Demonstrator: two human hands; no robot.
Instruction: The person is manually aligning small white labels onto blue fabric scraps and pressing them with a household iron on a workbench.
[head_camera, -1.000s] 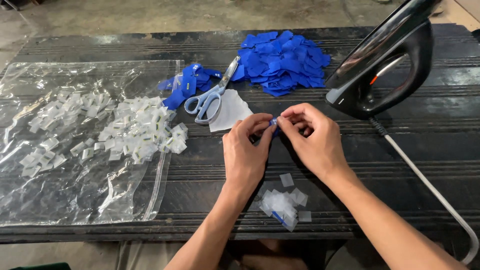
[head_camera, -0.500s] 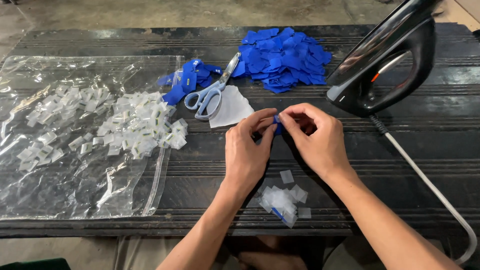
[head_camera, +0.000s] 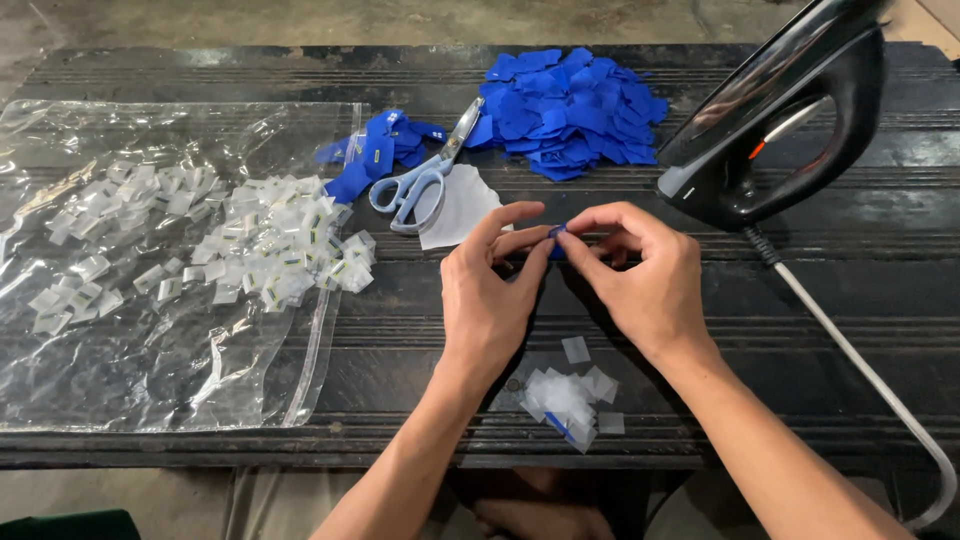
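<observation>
Both hands pinch one small blue piece (head_camera: 557, 232) between thumb and fingertips, over the middle of the table (head_camera: 400, 330). The left hand (head_camera: 487, 300) and right hand (head_camera: 645, 280) meet knuckles up, wrists toward the near edge. The piece is mostly hidden, only a blue sliver showing.

landmark: scissors (head_camera: 418, 182), lying on the table (head_camera: 400, 320)
left of scissors: plastic sheet (head_camera: 150, 350), small packets (head_camera: 230, 235) on it
right of scissors: heap of cut pieces (head_camera: 570, 110), iron (head_camera: 780, 120) farther right
before scissors: both hands (head_camera: 570, 285), little scrap pile (head_camera: 565, 395) nearest the table edge
</observation>
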